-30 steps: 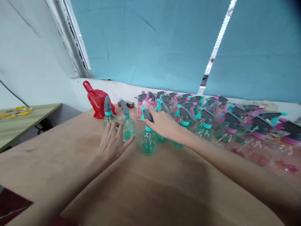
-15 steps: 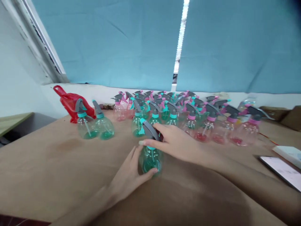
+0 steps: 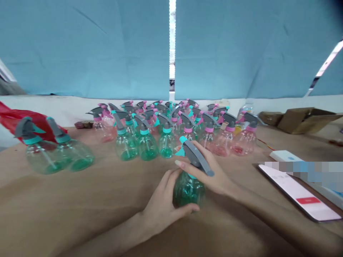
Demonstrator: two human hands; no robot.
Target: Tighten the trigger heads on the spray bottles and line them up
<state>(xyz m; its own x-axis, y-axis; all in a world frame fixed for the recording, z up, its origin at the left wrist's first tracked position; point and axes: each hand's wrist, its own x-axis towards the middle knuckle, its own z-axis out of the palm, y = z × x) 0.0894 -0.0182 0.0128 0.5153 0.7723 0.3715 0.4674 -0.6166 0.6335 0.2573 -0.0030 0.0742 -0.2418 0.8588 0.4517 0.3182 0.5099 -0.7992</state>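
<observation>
A clear green spray bottle (image 3: 190, 192) with a grey and turquoise spray head stands before me, tilted slightly. My left hand (image 3: 167, 200) wraps its round body from the left, thumb across the front. Around the neck, just under the grey head, my right hand (image 3: 209, 171) is closed, its fingers partly hidden behind the bottle. Behind it, a row of spray bottles holds green ones (image 3: 148, 148) on the left and pink ones (image 3: 243, 142) on the right. Two more green bottles (image 3: 80, 155) stand apart at the left.
A red plastic bag (image 3: 40, 119) lies at the far left. On the right are a phone (image 3: 292, 189) with a lit screen, a white box (image 3: 285, 156) and an open cardboard box (image 3: 302, 121). Blue curtains (image 3: 120, 50) hang behind the brown table (image 3: 107, 203).
My view has turned to the right, so the bottles appear further left. Both hands keep hold of the same green bottle, whose spray head now points differently, its lever swung toward the right front.
</observation>
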